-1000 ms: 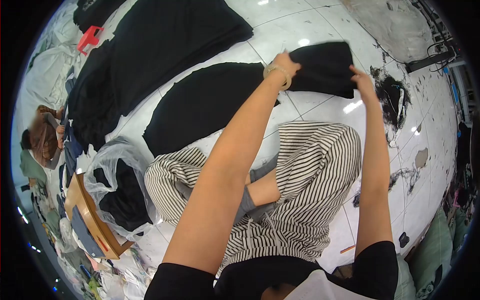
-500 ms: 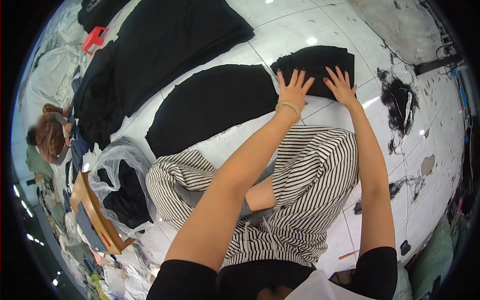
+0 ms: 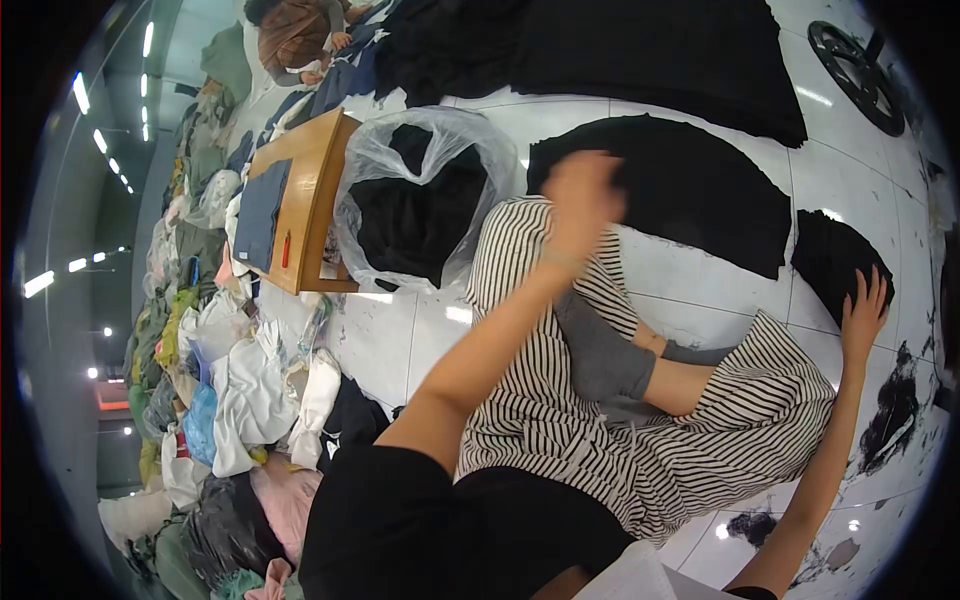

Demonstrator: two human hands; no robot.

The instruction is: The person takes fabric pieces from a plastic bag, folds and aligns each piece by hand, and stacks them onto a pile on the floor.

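My right hand (image 3: 865,312) lies with its fingers spread on the edge of a small stack of black fabric (image 3: 830,258) on the tiled floor. Motion smears my left hand (image 3: 585,205), which is raised over my striped trouser leg, near the left end of a larger curved black fabric piece (image 3: 690,185). Its fingers cannot be made out, nor whether it touches the fabric. Close to it stands a clear plastic bag (image 3: 497,150) with black cloth (image 3: 415,225) inside.
A low wooden table (image 3: 310,195) holds folded blue-grey cloth (image 3: 262,215) and a small red item (image 3: 286,250). A big spread of black fabric (image 3: 650,50) lies farther off. Garment heaps (image 3: 245,400) fill the left side. Another person (image 3: 298,40) sits at the upper left.
My left hand has left the small black stack and swung left toward the bag. My right hand remains on the stack. The view has turned left.
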